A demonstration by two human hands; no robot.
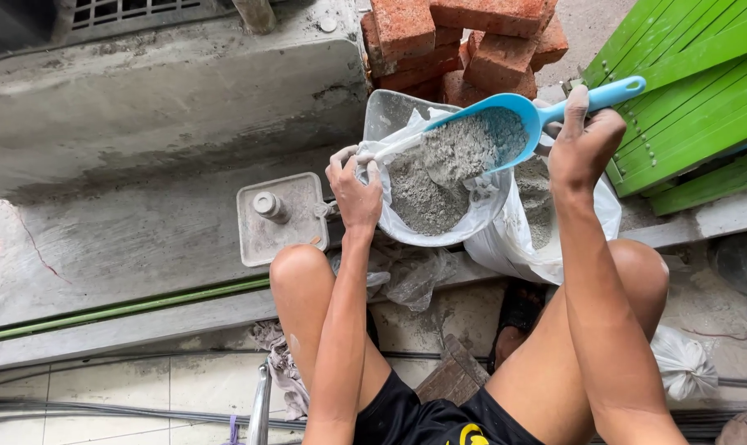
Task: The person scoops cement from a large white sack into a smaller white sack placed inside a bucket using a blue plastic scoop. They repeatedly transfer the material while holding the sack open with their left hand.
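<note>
Seen from above, squatting with bare knees spread. Right hand (583, 144) clenched around the handle of a blue plastic scoop (505, 124), thumb up along the grip, scoop heaped with grey cement powder (464, 148) and tilted toward the left hand. Left hand (354, 189) pinching the rim of a white plastic bag (439, 222), fingers curled over the edge and holding it open. Scoop bowl right over the open mouth of that bag, between the two hands, powder partly inside the bag already. Just below the right hand, a second white plastic bag (546, 247) with more grey powder, touching the first one. Behind both hands, a clear plastic tub (390, 111) partly hidden by the held bag. Further beyond, a stack of red bricks (464, 41). Out past the right hand, green slatted boards (695, 91) leaning. Just beside the left hand, on its outer side, a square grey metal plate with a bolt (279, 216) on the concrete ledge (143, 124). Under the left forearm, crumpled clear plastic (410, 276). Near the right knee, a small knotted white bag (684, 363) on the floor.
</note>
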